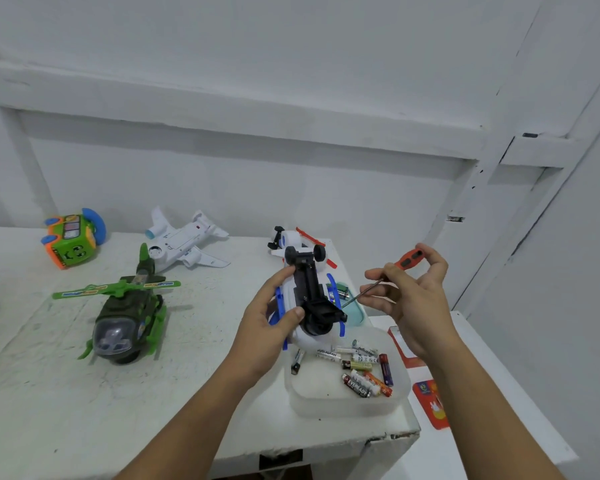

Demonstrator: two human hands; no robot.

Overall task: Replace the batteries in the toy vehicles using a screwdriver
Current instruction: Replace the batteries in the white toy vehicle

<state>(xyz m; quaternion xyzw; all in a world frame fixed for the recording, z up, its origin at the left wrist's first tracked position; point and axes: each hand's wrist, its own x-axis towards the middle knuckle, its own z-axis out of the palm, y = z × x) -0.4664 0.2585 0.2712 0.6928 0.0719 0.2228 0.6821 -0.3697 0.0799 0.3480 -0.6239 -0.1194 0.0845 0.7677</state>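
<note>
Over the scuffed white table (153, 410), white walls (291, 188) behind, our left hand (267, 327) grips the upturned helicopter (309, 289); our right hand (413, 299) pinches the screwdriver (408, 258).

The left forearm (194, 410) and right forearm (482, 393) are bare from wrist to the picture's lower edge. The left hand (267, 330) and right hand (413, 303) are bare too, with slim fingers and short nails.

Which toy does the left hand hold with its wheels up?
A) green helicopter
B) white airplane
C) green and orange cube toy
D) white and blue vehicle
D: the left hand grips the white and blue vehicle, its black underside and wheels turned up.
</note>
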